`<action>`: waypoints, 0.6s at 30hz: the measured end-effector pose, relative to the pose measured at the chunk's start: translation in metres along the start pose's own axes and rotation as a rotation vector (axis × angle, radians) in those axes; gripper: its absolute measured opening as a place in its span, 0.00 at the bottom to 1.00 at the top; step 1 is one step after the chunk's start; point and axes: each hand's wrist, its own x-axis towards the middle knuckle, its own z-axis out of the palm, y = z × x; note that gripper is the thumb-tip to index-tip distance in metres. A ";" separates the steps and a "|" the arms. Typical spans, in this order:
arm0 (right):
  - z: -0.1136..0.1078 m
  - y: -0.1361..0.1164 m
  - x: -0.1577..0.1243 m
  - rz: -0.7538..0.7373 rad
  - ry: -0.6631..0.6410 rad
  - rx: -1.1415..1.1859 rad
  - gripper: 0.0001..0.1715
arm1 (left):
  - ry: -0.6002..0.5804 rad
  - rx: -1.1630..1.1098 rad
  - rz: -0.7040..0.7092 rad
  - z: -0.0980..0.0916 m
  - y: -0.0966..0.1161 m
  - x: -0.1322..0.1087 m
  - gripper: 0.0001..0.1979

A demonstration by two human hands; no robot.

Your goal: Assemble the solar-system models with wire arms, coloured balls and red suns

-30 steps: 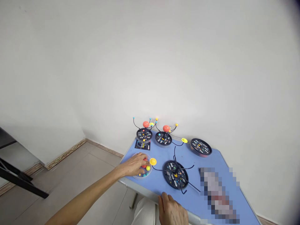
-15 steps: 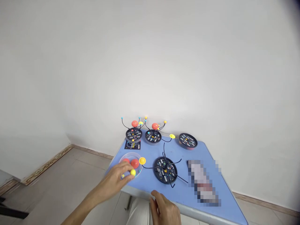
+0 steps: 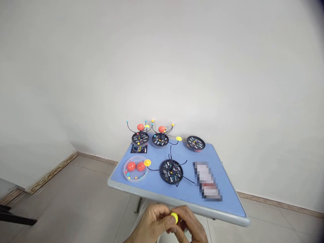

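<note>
At the left of the blue surface (image 3: pixel 152 183), a clear dish (image 3: pixel 135 173) holds red balls (image 3: pixel 131 166) and small beads (image 3: pixel 128 174); a finished model (image 3: pixel 140 137) stands far beyond it. Nearest, before the surface's edge, the left hand (image 3: pixel 155 222) clamps its fingers on a yellow ball (image 3: pixel 174 217). Mid-surface, a black base (image 3: pixel 165 174) carries bent rods (image 3: pixel 155 169). The right hand (image 3: pixel 192 222) also pinches the ball, its fingers against the ball's right side. Far right sits a rodless round base (image 3: pixel 195 143); nearer, a pixelated item (image 3: pixel 207 182).

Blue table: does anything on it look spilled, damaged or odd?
Nothing looks spilled or damaged. Oddest is the pixelated patch at right, hiding what lies there. The front stand has mostly bare arms, unlike the two ball-topped models behind.
</note>
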 end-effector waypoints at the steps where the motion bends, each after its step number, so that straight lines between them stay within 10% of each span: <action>1: -0.002 0.000 -0.002 0.027 0.026 0.014 0.14 | -0.009 -0.006 0.003 0.003 0.000 0.001 0.26; 11: 0.002 0.002 -0.009 0.340 0.227 0.434 0.18 | -0.085 -0.030 0.075 0.013 0.007 0.003 0.24; 18: 0.013 -0.004 -0.007 0.506 0.225 0.621 0.21 | 0.176 0.442 0.367 0.010 -0.005 -0.003 0.15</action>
